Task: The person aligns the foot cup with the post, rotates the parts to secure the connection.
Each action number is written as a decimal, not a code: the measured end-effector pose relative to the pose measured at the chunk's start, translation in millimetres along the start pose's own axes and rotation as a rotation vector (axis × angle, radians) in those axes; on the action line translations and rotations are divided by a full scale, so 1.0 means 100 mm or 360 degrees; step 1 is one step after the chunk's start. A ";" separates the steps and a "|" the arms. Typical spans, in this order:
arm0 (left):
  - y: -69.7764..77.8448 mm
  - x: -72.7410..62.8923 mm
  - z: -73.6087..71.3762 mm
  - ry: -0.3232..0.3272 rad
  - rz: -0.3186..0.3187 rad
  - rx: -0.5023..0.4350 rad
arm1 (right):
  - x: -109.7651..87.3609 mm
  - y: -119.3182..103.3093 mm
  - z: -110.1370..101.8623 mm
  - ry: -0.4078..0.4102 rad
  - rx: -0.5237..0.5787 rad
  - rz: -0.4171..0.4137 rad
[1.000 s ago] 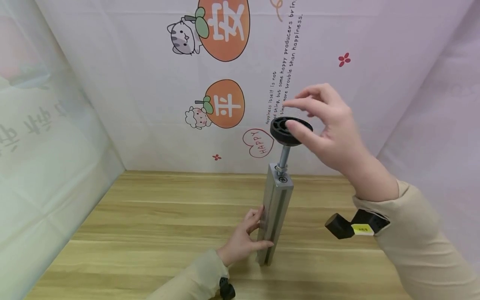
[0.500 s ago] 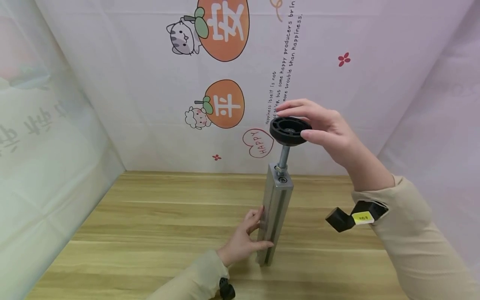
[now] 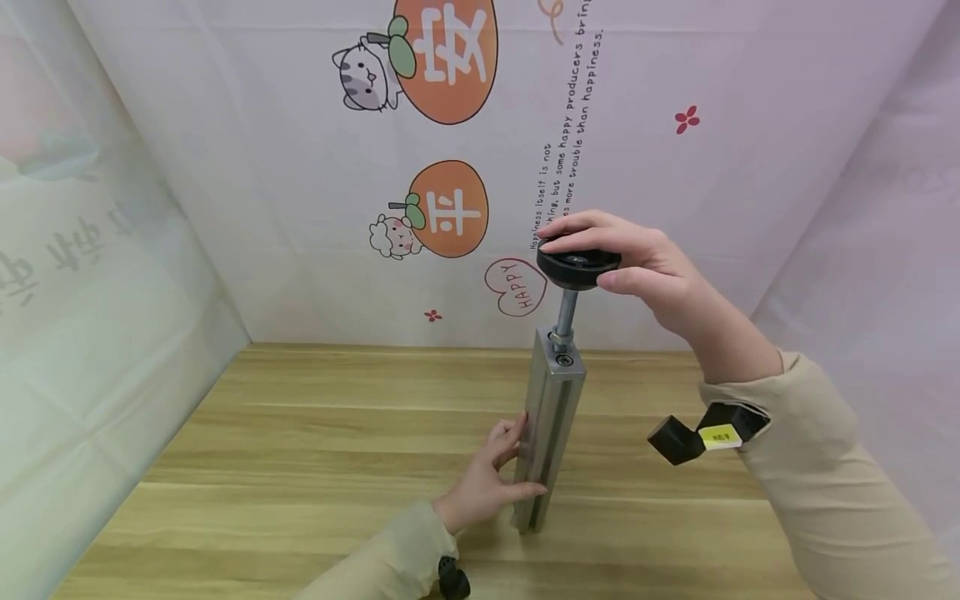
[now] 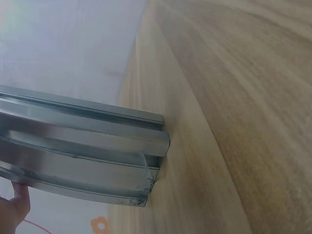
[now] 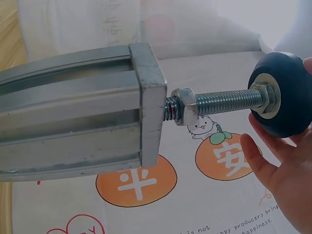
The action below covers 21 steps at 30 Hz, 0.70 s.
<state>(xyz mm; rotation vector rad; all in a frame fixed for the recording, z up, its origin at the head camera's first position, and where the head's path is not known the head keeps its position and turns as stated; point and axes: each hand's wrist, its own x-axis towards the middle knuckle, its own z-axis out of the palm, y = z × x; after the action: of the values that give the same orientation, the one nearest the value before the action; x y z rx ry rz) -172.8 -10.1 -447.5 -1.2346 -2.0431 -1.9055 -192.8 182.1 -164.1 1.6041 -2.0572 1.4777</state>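
A silver aluminium profile (image 3: 551,433) stands upright on the wooden table. My left hand (image 3: 483,486) grips it low down, thumb across the front face and fingers behind. In the left wrist view, the profile's lower end (image 4: 141,165) meets the wood. From the end plate on top rises the threaded stem (image 3: 567,312) of a levelling foot, with a hex nut (image 5: 185,106) close above the plate. Its round black base (image 3: 573,273) is uppermost. My right hand (image 3: 652,262) holds that base by the rim, thumb on the near side and fingers over the far side.
A pale printed cloth (image 3: 315,275) forms the back wall, with more cloth at both sides. The wooden table (image 3: 360,442) reaches to the foot of the back wall. Black cameras, including the right wrist camera (image 3: 678,440), sit on both sleeves.
My right hand has come down and its fingers have closed round the black base. My left hand and the profile have stayed in place.
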 end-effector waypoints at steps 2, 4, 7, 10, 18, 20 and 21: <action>0.01 0.00 0.00 -0.0003 0.0001 0.0008 | 0.00 -0.02 0.00 0.0003 -0.0037 0.0005; 0.01 0.01 0.00 -0.0003 0.0016 0.0014 | 0.00 -0.03 0.00 -0.0002 -0.0075 -0.0002; 0.02 0.00 0.00 -0.0001 0.0029 0.0008 | -0.01 -0.03 -0.01 -0.0013 -0.0135 -0.0022; 0.02 -0.01 0.00 -0.0003 0.0032 -0.0004 | -0.03 -0.04 -0.01 -0.0028 -0.0161 -0.0026; 0.00 -0.03 0.01 0.0006 -0.0001 -0.0023 | -0.06 -0.09 0.01 0.0032 -0.0294 0.0002; 0.00 -0.01 0.01 0.0006 0.0002 -0.0019 | -0.06 -0.12 0.00 0.0056 -0.0351 0.0032; 0.00 -0.01 0.01 0.0004 0.0007 -0.0015 | -0.06 -0.13 0.00 0.0065 -0.0389 0.0039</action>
<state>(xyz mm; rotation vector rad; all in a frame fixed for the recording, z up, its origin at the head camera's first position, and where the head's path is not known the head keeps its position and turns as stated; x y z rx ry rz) -171.7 -10.0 -447.7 -1.2370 -2.0304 -1.9159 -179.4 186.7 -160.0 1.4484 -2.1447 1.1992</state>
